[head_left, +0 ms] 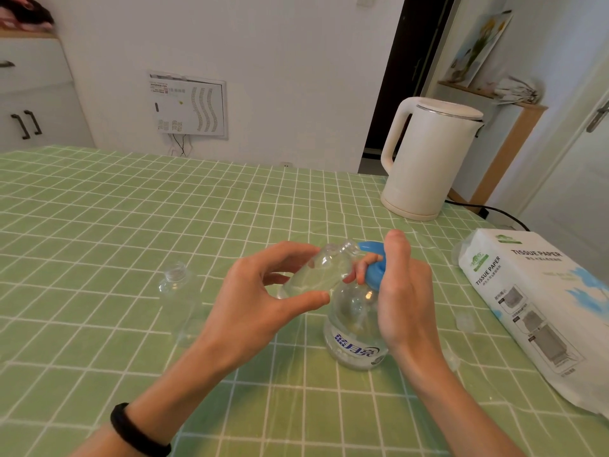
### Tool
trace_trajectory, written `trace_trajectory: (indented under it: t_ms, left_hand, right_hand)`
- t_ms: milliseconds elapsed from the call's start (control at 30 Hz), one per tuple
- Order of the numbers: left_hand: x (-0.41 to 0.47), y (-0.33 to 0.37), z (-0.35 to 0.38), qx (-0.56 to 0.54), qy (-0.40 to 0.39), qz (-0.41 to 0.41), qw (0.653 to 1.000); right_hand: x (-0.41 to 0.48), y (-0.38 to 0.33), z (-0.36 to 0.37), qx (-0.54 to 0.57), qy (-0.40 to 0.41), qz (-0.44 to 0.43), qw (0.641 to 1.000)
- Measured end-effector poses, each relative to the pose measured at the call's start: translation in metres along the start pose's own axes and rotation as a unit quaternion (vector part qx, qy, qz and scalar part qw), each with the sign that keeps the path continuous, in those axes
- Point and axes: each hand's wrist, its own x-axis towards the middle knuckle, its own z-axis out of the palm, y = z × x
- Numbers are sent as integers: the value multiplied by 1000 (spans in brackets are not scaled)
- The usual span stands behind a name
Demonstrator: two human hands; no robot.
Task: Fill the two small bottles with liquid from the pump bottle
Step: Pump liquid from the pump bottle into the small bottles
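**Filling the First Small Bottle at the Nozzle**

The small clear plastic bottle [324,268] is held above the table, tilted on its side, with its open mouth at the spout of the blue plastic pump head [374,258]. The left hand [263,301] grips this bottle's body between thumb and curled fingers. How much liquid it contains cannot be told.

The right hand [405,291] wraps the pump head, thumb up and fingertips curled under the spout. The large clear pump bottle [354,338] stands upright on the green checked tablecloth [131,209], near centre.

Recommended procedure:
- Keep the bottle mouth directly under the spout tip before each stroke.
- Press the pump slowly and fully; a fast stroke is likely to overshoot the narrow mouth.
- Hold the pump bottle steady so that it does not tip.

The second small clear bottle [178,291] stands uncapped to the left. A small clear cap [465,322] lies to the right, beside a white tissue paper pack [534,298]. A white electric kettle [428,159] stands at the far right.
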Motion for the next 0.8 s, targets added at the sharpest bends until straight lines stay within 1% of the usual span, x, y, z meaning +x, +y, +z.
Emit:
trace_trajectory:
  t_ms: [167, 267, 400, 500, 800]
  left_hand:
    - [-1, -8, 5, -71, 18, -51, 996]
    - [-2, -16, 6, -83, 41, -85, 992]
    - [-2, -26, 2, -91, 85, -118, 985]
    - [-1, -31, 0, -76, 106, -134, 982]
    - [-2, -35, -2, -55, 117, -153, 980]
  right_hand:
    - [1, 2, 0, 13, 3, -7, 1000]
    - [0, 3, 0, 18, 3, -9, 1000]
    - [0, 2, 1, 23, 8, -4, 1000]
    - [1, 1, 2, 23, 7, -1, 1000]
    - [0, 0, 2, 28, 6, 8, 1000]
